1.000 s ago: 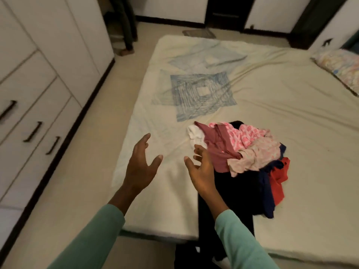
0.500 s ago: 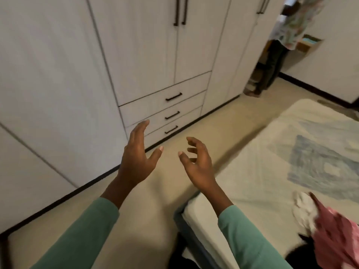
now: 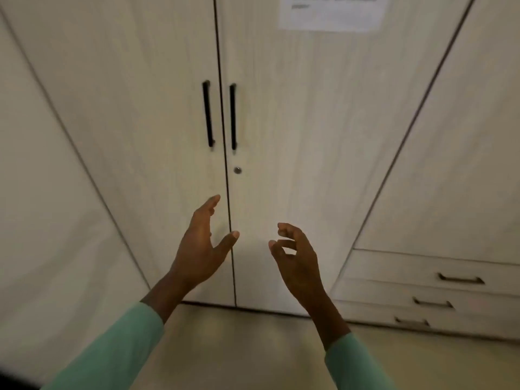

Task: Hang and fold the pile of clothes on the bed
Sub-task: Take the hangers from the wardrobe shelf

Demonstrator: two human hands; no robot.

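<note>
Wardrobe doors [image 3: 281,122] ahead | left hand [image 3: 201,249] spread, empty | right hand [image 3: 298,260] loosely curled, empty

The white paper sheet [image 3: 332,12] on the pale wood-grain wardrobe door [image 3: 295,122] is cut by the top edge, its print too blurred to read. Three pale drawers with dark handles [image 3: 408,266] run off the right edge. On the left hand [image 3: 201,249] the forefinger mostly hides the other fingers.
</note>
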